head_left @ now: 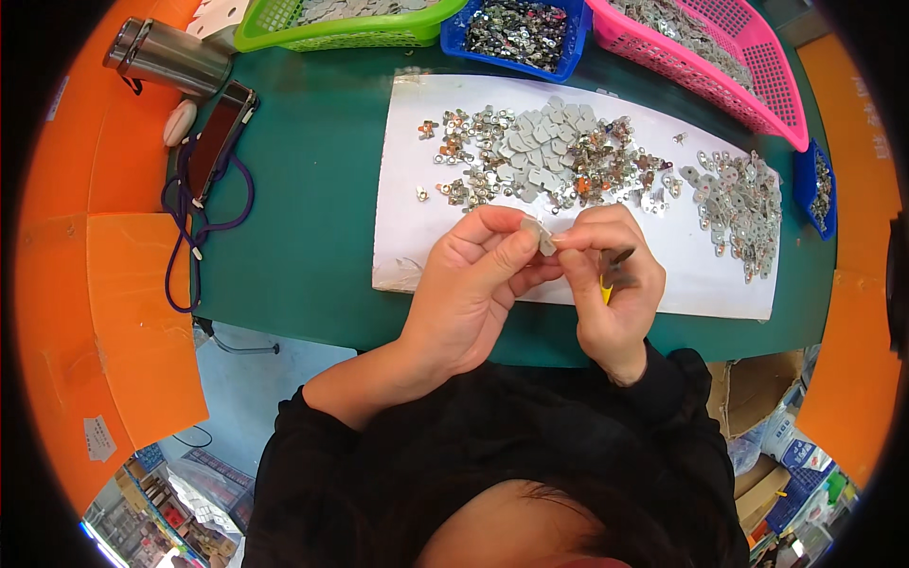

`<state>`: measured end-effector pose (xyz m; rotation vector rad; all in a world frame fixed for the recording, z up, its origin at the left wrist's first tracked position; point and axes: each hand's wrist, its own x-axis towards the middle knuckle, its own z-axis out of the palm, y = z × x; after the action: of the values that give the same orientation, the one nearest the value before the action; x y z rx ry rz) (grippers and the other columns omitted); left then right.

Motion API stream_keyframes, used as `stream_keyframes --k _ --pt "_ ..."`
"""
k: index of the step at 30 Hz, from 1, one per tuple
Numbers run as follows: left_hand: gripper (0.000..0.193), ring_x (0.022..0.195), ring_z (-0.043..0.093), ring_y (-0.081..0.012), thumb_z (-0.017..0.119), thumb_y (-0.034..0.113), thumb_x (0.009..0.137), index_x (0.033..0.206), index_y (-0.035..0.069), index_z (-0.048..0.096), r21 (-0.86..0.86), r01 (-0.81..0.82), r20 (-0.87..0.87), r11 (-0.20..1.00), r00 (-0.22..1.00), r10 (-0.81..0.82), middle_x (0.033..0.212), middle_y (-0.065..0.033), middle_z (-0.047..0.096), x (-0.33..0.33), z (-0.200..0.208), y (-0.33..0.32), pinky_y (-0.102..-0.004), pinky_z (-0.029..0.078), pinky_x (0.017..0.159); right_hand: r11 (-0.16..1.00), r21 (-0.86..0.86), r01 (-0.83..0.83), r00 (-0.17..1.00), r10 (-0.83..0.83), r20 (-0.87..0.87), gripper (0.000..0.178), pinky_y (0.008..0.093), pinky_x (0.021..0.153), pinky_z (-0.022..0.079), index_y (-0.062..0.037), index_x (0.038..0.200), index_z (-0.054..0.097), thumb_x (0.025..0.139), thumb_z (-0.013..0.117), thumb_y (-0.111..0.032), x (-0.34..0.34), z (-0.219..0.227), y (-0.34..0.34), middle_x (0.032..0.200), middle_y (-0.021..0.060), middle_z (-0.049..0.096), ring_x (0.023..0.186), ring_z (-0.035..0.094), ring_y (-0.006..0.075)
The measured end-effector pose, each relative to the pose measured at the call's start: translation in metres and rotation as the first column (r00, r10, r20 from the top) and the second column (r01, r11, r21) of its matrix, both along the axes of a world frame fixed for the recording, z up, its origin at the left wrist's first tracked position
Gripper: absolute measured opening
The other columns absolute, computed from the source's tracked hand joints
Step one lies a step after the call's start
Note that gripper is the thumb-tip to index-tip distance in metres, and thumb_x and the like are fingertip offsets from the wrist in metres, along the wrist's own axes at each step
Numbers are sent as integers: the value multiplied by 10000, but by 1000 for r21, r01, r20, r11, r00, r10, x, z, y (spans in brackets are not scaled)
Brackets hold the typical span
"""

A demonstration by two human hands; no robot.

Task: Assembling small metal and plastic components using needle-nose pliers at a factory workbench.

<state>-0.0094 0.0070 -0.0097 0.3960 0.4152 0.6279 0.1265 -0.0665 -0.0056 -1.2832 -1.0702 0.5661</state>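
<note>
A green work table (312, 142) fills the space between orange panels (142, 322), with a white sheet (407, 189) laid across its middle. Over the near half of that sheet, a person in black sleeves holds a small grey plate (545, 240) between 2 bare hands, nearer the body than the heaped parts beyond.

The left hand (469, 289) pinches the plate between thumb and forefinger, gripping it from its left side. The right hand (620, 298) is curled, its thumb and forefinger drawn together at the plate's right edge; whether they pinch it or something smaller, the view cannot tell. Tucked into that same hand is a slim tool (606, 292) with a yellow section and a dark end.

Just beyond the hands lies a heap of grey plates (544, 142), flanked on both sides by shiny metal fittings (606, 161). A separate spread of metal pieces (739, 213) covers the sheet's right end. Along the far edge stand a green basket (369, 36), a blue tray (511, 71) and a pink basket (786, 114), all 3 loaded with parts. At left, a phone (216, 142) lies near a purple cord (248, 194) and a steel flask (180, 59).
</note>
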Motion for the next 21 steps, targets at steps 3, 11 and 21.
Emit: stream_keyframes --k 3,11,21 --pt "88 931 667 -165 629 82 978 1054 46 601 183 -79 -68 980 993 93 1000 -80 690 -4 3 1 -334 548 874 1000 27 13 989 -17 146 210 268 729 458 5 960 667 766 699 79 6 9 -2 915 92 613 834 575 177" --pt "119 880 691 -174 662 31 942 1032 -8 595 445 -242 -139 862 932 333 972 -116 699 -10 11 3 -316 572 830 996 -2 92 558 -50 828 365 331 740 462 -87 1091 728 755 816 -199 28 31 -9 891 75 621 815 588 235" --pt "178 903 683 -172 665 24 933 1095 -25 611 295 -200 -175 934 950 258 1010 -126 693 -8 15 10 -342 577 861 985 83 150 328 -129 936 458 329 673 435 -165 1094 765 665 840 -304 29 32 -9 850 17 603 769 571 201"
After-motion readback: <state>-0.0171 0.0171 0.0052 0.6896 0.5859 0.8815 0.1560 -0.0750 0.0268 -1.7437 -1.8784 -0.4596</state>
